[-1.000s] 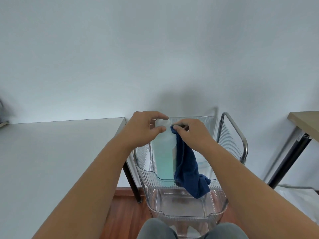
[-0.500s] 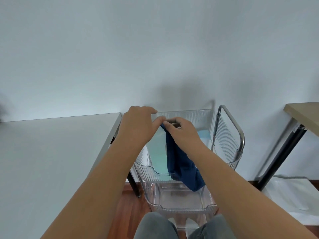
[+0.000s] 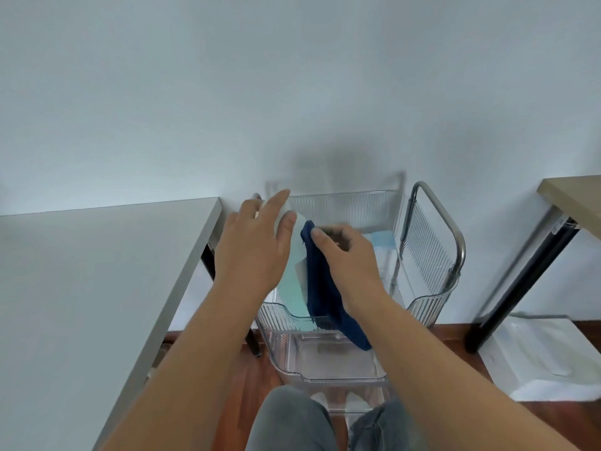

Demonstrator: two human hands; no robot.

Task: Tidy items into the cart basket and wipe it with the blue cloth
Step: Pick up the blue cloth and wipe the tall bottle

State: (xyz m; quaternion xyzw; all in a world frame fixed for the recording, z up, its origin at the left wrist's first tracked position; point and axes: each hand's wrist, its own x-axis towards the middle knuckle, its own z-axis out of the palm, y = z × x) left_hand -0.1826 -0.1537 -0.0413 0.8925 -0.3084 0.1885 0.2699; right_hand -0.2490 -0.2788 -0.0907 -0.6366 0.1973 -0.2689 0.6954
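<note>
A clear ribbed cart basket [image 3: 341, 198] stands in front of me, between two tables. Inside it a pale bottle [image 3: 294, 288] with mint-green contents stands upright. My left hand [image 3: 257, 249] holds the bottle's top, thumb on its front and fingers stretched over the white cap. My right hand [image 3: 348, 258] is closed on the dark blue cloth [image 3: 322, 288] and presses it against the bottle's right side. The cloth hangs down over the basket's front rim. A light blue item [image 3: 383, 240] lies at the basket's back right.
The cart's metal handle [image 3: 455, 236] rises on the right, with a lower clear basket [image 3: 338, 362] beneath. A grey table [image 3: 97, 271] stands left, a wooden table [image 3: 572, 196] with a black leg [image 3: 520, 281] right. A white bag [image 3: 546, 356] lies on the floor.
My left hand's fingers have loosened from a tight pinch on the cap and now stretch over it. My right hand and the cloth stay against the bottle. My view has shifted slightly.
</note>
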